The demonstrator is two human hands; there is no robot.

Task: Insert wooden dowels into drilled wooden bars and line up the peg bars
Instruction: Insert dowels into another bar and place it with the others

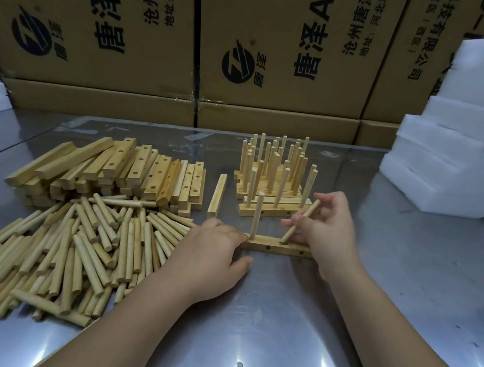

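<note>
- Seating a tilted dowel [301, 221] is the step in hand: its lower end sits at the mouth of the right-hand hole in the bar [277, 245], and its top leans away to the right.
- The right hand [325, 231] pinches this dowel around its middle, fingers and thumb curled round it.
- The left hand [212, 258] grips the bar's left end, fingertips against the wood, thumb low at the front.
- The bar lies flat on the metal table [280, 322], near the front and between the two hands. An upright dowel [257, 215] already stands in its left-hand hole.
- The dowel looks light, stiff and smooth. It should not bend, but it could slip through a loose pinch, so a firm hold near the middle suits it, moving higher to press it down.
- It probably needs bringing upright before it is pushed, or it may jam at the rim of the hole.
- The bar is light too and likely to slide on the slick metal, so holding its end down seems wise.
- Finished peg bars [274, 180] stand in rows just behind. Loose dowels [78, 250] are heaped at the left, with drilled bars [111, 166] stacked beyond them.
- Cardboard boxes [101, 34] line the back and foam blocks [460, 140] sit at the right.
</note>
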